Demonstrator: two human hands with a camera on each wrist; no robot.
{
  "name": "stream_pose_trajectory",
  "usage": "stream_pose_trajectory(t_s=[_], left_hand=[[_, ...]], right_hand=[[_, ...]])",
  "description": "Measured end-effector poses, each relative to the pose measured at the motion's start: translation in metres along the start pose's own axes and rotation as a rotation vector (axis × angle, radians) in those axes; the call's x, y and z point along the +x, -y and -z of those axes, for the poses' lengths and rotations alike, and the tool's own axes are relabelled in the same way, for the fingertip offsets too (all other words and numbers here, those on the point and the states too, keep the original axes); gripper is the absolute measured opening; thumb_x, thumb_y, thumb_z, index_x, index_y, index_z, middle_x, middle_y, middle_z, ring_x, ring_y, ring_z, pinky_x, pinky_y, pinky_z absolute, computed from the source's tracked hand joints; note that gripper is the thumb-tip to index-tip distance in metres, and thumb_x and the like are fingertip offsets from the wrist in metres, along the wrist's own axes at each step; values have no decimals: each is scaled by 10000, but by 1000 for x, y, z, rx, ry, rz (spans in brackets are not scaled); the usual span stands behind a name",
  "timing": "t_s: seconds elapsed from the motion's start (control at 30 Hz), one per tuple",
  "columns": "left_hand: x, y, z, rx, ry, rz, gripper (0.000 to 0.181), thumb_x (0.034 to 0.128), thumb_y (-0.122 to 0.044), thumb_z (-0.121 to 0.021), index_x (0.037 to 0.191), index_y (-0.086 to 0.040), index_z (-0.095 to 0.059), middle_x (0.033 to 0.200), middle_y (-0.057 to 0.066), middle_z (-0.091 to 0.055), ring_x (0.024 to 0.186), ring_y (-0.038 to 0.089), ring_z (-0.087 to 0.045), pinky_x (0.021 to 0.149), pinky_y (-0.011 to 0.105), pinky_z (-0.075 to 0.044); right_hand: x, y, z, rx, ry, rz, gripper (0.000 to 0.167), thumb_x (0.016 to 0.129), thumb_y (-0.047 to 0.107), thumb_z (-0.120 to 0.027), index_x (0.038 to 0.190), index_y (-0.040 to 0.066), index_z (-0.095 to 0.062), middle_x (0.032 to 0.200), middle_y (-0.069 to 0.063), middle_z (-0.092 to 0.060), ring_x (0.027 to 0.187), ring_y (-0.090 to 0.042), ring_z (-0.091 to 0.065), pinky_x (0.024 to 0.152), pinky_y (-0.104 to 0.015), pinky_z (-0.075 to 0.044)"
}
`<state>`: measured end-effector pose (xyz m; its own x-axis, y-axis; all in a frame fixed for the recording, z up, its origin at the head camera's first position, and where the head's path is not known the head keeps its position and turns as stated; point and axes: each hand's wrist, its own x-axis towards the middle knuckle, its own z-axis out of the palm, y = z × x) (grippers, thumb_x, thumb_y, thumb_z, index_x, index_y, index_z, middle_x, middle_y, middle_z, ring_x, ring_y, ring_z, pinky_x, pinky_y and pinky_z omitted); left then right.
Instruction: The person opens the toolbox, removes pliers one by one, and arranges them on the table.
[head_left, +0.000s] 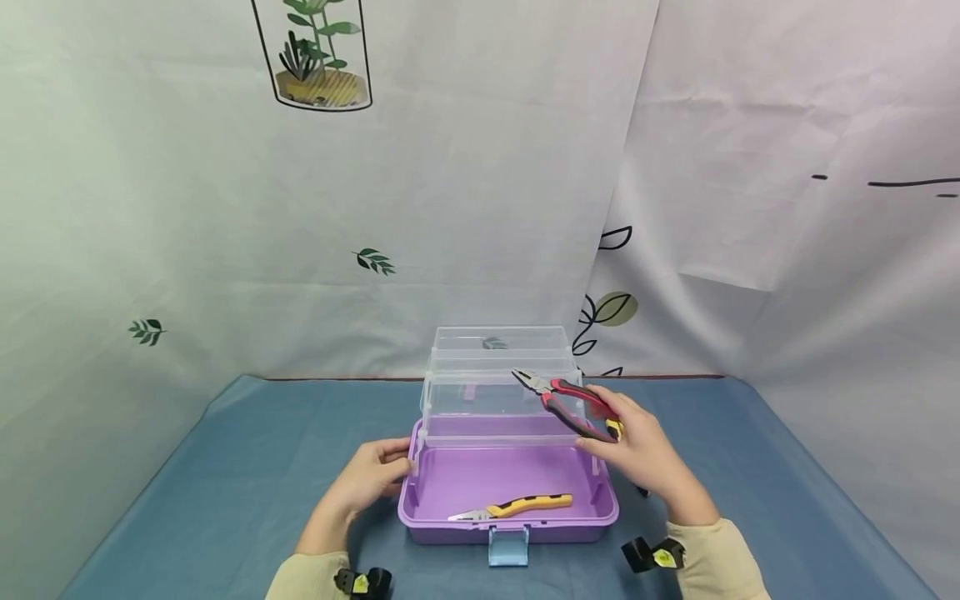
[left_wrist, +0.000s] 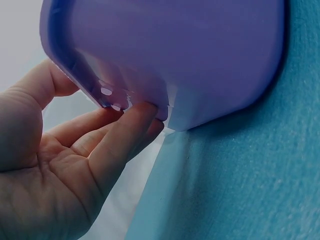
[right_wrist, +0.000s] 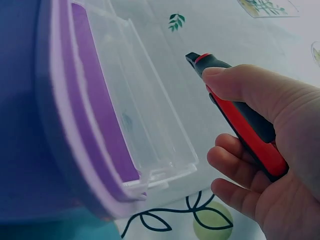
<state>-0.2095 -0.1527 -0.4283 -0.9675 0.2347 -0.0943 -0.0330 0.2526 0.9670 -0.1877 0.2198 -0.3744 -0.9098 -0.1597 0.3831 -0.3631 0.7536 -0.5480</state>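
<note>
Nearest to the camera are the two pale sleeves [head_left: 303,577], each with a small black wrist camera [head_left: 654,553] beside it. The hands are well apart, one toward each side of the purple box [head_left: 442,534]. The right hand [head_left: 637,440] grips the red pliers [head_left: 564,415] by the handles, and holds them in the air over the right part of the box, before its raised clear lid [head_left: 480,358]. Their head points to the upper left and the handles are spread. Near the fingers is a yellow patch [head_left: 615,428]; I cannot tell what it belongs to. The left hand [head_left: 367,479] holds the box's left side, with the thumb at the rim and fingers on the outer wall.

I judge the red pliers to be stiff and rather heavy, with much weight in the metal head, so it could tip in a loose hold. The handles look coated and should give good grip; the bare metal is likely more slippery. The yellow pliers [head_left: 513,506], lying inside near the front wall, should handle similarly, best taken by the handle. The box seems light and stiff; its thin lid is perhaps more fragile, so the side wall is the safer hold.
</note>
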Motion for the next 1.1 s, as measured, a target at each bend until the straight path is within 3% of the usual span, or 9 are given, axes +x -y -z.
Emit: stream_pose_trajectory(t_s=[0.33,0.67,0.77,0.97,1.1], left_hand=[[1,-2,0,3,-13,10,571,823,-80,-608,1320,143,-440,1241,302,-573,1036,303,-644,799,407,-583],[0,0,0,5,-9,7,572,825,-87,-616,1320,141,-443,1247,303,-569,1036,297,-644,802,411,-582],[0,0,0,2,-10,7,572,826,-83,-613,1320,145,-439,1251,306,-565,1041,300,-642,805,415,-580],[-1,-1,-1,4,-12,14,571,828,-82,-612,1322,144,-437,1255,308,-561,1048,306,-639,806,419,-580],[-1,-2,-1,9,-21,19,569,825,-83,-614,1320,140,-444,1253,305,-565,1043,304,-641,806,418,-580]], right_hand=[[0,-5,6,38,9,-12,712,758,288,-782,1368,102,-465,1171,-151,-592,1025,-311,-623,747,-432,-578],[0,-7,11,7,11,-67,731,757,351,-775,1376,119,-463,1193,-148,-590,1075,-316,-591,858,-556,-516],[0,-8,13,2,5,-64,720,757,352,-776,1371,134,-468,1147,-120,-605,1060,-293,-588,831,-522,-524],[0,-10,16,-1,0,-74,723,756,355,-776,1373,146,-464,1127,-118,-609,999,-263,-592,669,-323,-496],[-1,-10,19,-13,-9,-88,735,761,353,-772,1384,130,-453,1141,-124,-605,1046,-303,-580,762,-435,-543]])
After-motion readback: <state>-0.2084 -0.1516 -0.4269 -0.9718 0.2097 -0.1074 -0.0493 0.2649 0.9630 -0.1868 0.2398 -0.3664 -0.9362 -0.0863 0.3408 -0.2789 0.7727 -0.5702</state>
